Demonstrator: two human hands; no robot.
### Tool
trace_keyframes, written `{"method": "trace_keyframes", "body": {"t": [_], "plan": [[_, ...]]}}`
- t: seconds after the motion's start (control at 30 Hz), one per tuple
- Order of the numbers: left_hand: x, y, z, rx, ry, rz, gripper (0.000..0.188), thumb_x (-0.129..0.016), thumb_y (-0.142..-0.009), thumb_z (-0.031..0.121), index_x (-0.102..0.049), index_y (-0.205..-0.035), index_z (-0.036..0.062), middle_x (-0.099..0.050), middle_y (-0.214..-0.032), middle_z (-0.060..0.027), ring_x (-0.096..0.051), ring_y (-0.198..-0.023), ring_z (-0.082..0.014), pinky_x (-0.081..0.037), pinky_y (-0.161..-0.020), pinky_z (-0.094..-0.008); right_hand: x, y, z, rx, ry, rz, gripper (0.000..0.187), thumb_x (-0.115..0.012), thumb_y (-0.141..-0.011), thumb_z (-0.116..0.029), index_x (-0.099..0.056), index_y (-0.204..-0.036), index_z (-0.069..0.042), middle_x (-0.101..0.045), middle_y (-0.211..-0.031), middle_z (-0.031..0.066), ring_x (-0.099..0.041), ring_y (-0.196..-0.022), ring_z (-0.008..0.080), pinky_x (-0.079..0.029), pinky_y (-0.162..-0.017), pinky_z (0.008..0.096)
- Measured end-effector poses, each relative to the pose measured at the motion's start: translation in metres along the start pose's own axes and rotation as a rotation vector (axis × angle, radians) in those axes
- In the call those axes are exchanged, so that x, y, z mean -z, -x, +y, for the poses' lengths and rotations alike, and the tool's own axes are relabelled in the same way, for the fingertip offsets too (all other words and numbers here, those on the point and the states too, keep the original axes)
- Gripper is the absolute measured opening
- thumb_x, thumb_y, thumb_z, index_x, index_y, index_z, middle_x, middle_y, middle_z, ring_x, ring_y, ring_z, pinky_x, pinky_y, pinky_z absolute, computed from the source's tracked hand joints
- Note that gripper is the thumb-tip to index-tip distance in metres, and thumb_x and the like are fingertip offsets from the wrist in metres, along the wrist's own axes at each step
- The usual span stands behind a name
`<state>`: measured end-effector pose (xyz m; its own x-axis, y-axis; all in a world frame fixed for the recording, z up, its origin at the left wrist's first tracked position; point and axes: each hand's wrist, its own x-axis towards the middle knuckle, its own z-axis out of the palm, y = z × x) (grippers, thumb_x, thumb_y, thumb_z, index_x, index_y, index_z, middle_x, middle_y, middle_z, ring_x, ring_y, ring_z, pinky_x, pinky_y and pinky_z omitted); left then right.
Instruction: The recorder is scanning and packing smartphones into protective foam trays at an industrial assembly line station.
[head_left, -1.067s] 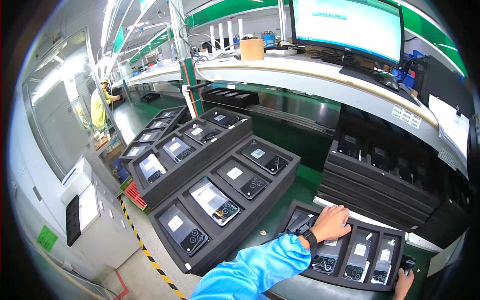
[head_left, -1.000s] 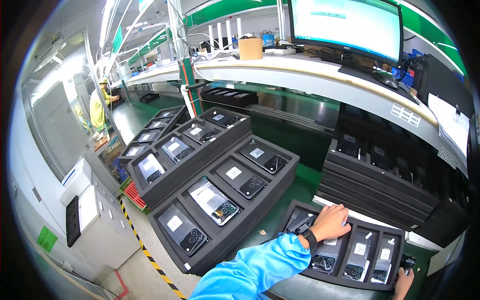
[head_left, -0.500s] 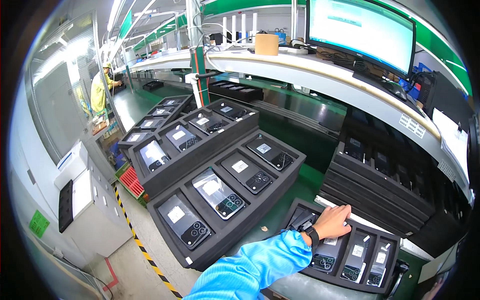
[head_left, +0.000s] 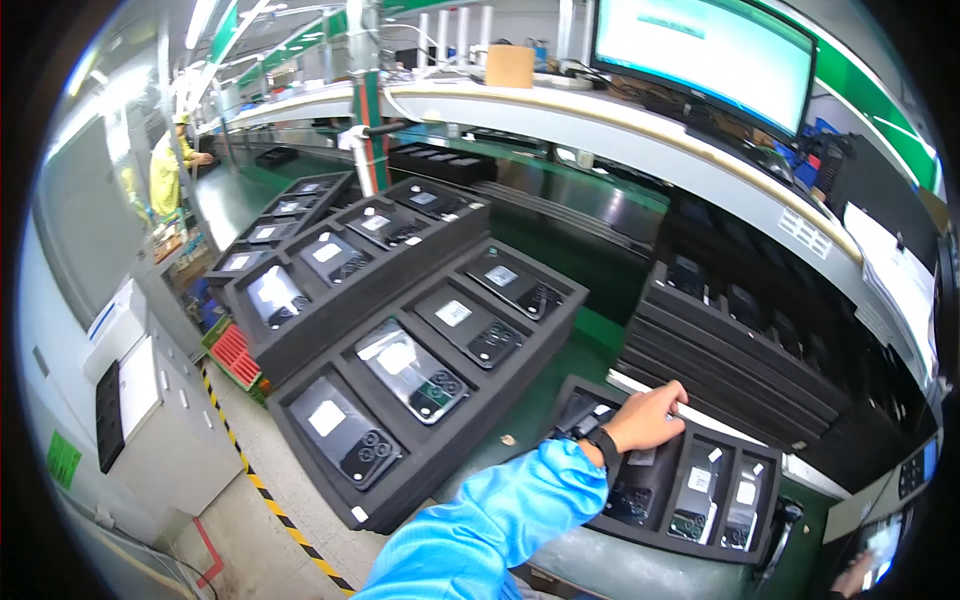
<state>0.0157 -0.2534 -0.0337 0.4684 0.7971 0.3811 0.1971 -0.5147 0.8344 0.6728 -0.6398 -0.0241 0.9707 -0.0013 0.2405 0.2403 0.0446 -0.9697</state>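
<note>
My left hand point(head_left: 648, 416), in a blue sleeve with a black wristband, reaches across a black foam tray point(head_left: 662, 537). Its fingers are bent and apart over the tray's far rim; no held thing shows. Smartphones stand back side up in the tray's slots, among them one phone point(head_left: 697, 490) and another phone point(head_left: 742, 500) to the right of the hand. My forearm and hand cover part of the left slots. At the lower right rim my right hand point(head_left: 853, 577) is closed on a smartphone point(head_left: 882, 550) with a lit screen, partly cut off by the picture's edge.
Foam trays with phones point(head_left: 430, 470) stand stepped at the left. Stacked black trays point(head_left: 730, 370) stand under the bench shelf point(head_left: 640, 120), which bears a monitor point(head_left: 710, 60) and tape roll point(head_left: 510, 66). Farther off, a person in yellow point(head_left: 166, 170) works. A grey device point(head_left: 885, 500) stands at right.
The view has shifted, moving the trays and bench slightly left and up in it. My right hand with the lit phone has come into sight at the lower right. My left hand stays over the tray.
</note>
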Motion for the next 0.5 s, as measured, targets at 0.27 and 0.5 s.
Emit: {"method": "trace_keyframes", "body": {"t": [0.27,0.5], "plan": [[0.007,-0.008,-0.021,0.049,0.169,-0.080,0.037,-0.057,-0.084,0.006,-0.057,-0.122,0.0065,-0.066,-0.102,-0.0076,-0.065,-0.090,-0.0173,-0.053,-0.083,-0.0328,-0.123,0.364,-0.084,-0.233,-0.032,-0.722,0.033,-0.062,-0.102,-0.031,-0.063,-0.081,-0.005,-0.061,-0.067,0.0030,-0.055,-0.052,0.0089,-0.044,-0.046,0.0243],[0.017,-0.014,-0.016,0.132,0.351,-0.176,0.048,-0.047,-0.078,-0.004,-0.055,-0.125,0.0013,-0.064,-0.107,-0.0088,-0.061,-0.102,-0.0160,-0.048,-0.093,-0.0295,-0.172,0.496,-0.141,-0.434,0.150,-1.365,0.030,-0.060,-0.105,-0.029,-0.069,-0.105,-0.001,-0.071,-0.076,0.0069,-0.058,-0.053,0.0080,-0.044,-0.047,0.0232]]}}
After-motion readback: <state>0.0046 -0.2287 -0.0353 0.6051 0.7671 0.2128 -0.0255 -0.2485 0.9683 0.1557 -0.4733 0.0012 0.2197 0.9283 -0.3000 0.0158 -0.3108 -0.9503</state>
